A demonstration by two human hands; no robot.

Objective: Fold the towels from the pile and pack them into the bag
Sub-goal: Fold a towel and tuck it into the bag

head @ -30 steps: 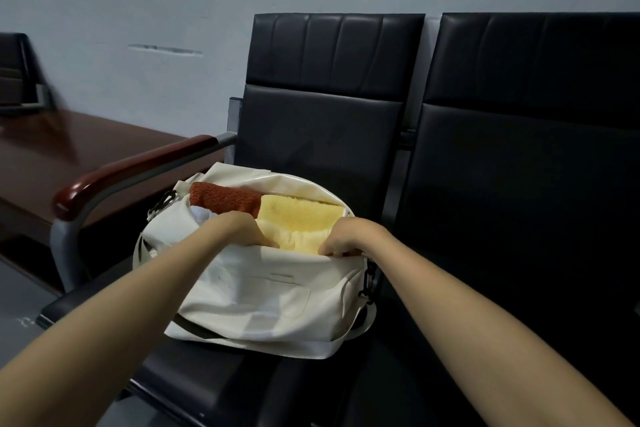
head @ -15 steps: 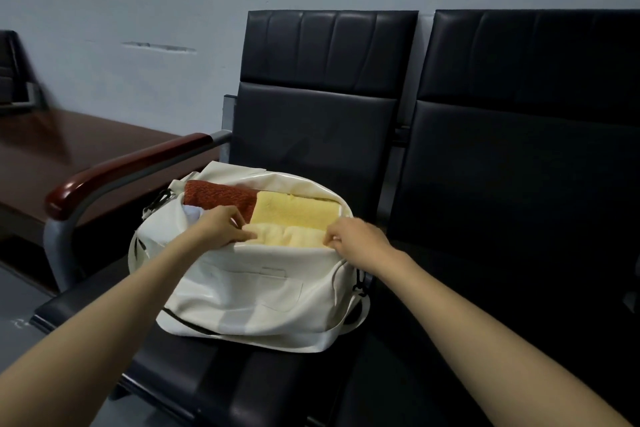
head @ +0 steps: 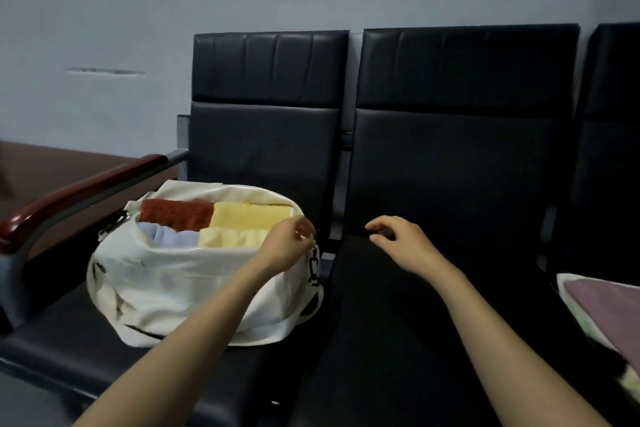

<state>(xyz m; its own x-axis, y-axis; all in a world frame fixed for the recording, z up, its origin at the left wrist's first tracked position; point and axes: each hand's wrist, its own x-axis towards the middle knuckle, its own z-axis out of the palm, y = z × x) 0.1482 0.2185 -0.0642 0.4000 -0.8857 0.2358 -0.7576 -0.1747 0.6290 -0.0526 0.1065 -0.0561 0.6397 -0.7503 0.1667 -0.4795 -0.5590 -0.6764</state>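
Observation:
A white bag [head: 166,282] stands open on the left black seat. Inside it lie folded towels: a red-brown one [head: 176,215], a yellow one [head: 249,217], a pale yellow one [head: 228,238] and a light blue one [head: 169,237]. My left hand [head: 289,244] is at the bag's right end, its fingertips pinching something small at the rim there. Over the middle seat my right hand [head: 403,241] hovers apart from the bag, with its fingers loosely curled and nothing in them. At the right edge lies a purple towel [head: 609,308] on top of lighter cloth.
The bench has three black padded seats; the middle seat [head: 415,322] carries nothing. A wooden armrest [head: 79,191] on a grey metal frame runs left of the bag. A brown table [head: 52,166] stands behind it, by a pale wall.
My left hand slid from the bag's front rim to its right end. My right hand let go of the bag and moved right over the middle seat. The view swung right.

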